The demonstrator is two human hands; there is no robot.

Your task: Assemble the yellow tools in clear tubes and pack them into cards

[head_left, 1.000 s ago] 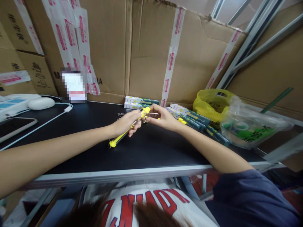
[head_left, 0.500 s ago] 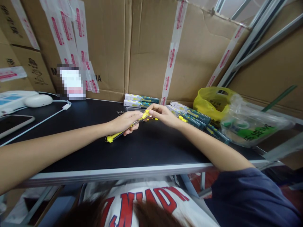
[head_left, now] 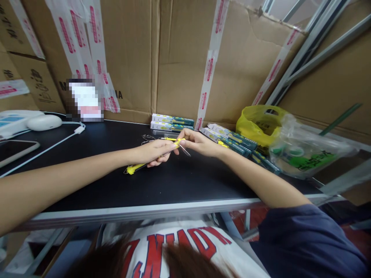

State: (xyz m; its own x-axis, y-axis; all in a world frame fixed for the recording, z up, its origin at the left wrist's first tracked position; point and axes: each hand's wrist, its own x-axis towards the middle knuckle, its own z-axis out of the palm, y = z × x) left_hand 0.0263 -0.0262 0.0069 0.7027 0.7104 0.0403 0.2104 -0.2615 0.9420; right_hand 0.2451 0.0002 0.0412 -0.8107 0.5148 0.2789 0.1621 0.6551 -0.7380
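My left hand [head_left: 159, 150] grips the yellow tool [head_left: 135, 168], my right hand [head_left: 199, 143] pinches its far end, and the wire [head_left: 185, 151] now slants down-right, suggesting it is being turned.

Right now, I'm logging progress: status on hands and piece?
Left hand gripping yellow piece. Right hand at its far end. Boxes beyond both hands.
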